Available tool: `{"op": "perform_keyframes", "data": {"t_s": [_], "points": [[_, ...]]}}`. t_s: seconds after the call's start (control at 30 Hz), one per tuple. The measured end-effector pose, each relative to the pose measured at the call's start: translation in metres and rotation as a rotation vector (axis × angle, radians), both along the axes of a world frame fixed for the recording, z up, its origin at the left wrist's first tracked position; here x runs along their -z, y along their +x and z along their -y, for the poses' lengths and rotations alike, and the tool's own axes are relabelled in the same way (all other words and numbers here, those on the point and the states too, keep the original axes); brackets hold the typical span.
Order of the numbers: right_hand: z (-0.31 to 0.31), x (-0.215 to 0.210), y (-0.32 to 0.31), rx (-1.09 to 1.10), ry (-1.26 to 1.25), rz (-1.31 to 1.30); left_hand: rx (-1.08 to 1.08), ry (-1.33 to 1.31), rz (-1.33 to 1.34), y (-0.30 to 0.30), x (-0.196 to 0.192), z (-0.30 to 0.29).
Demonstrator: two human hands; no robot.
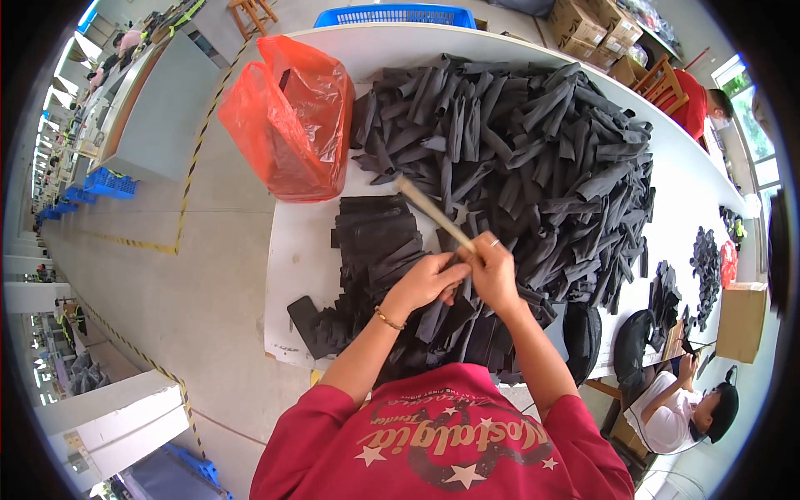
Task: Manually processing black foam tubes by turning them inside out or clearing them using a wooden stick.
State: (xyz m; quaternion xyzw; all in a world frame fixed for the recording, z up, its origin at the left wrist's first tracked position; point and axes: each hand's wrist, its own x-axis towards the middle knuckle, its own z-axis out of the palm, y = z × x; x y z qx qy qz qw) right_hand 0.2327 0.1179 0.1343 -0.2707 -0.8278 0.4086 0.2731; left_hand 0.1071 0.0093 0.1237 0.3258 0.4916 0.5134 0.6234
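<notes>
The person's right hand (495, 272) is closed around a stick (435, 212) above the dark strips (533, 167) on the tabletop (302, 250). The left hand (422, 283), fingers curled, is just beside it; its hold cannot be told.

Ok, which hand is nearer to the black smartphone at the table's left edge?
The left. The left hand is to the right of the black smartphone and farther from the body; the right hand is farther right still, beyond the left.

A slim, straight, pale tan stick (434, 212) is held slanting up-left.
</notes>
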Motion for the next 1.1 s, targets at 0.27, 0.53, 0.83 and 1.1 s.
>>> {"op": "perform_keyframes", "data": {"t_s": [0.27,0.53,0.83,1.1], "points": [[-0.096,-0.035,-0.089,0.335,0.181,-0.262,-0.402,0.019,0.006,0.012,-0.023,-0.042],[-0.249,-0.055,-0.125,0.66,0.166,-0.173,-0.675,-0.031,-0.108,-0.028,-0.004,-0.011],[-0.116,0.01,0.009,0.326,-0.125,-0.008,-0.162,-0.046,-0.958,0.083,0.046,0.037],[-0.038,-0.014,0.165,0.039,0.171,0.382,-0.221,-0.155,-0.998,0.111,0.083,0.049]]}}
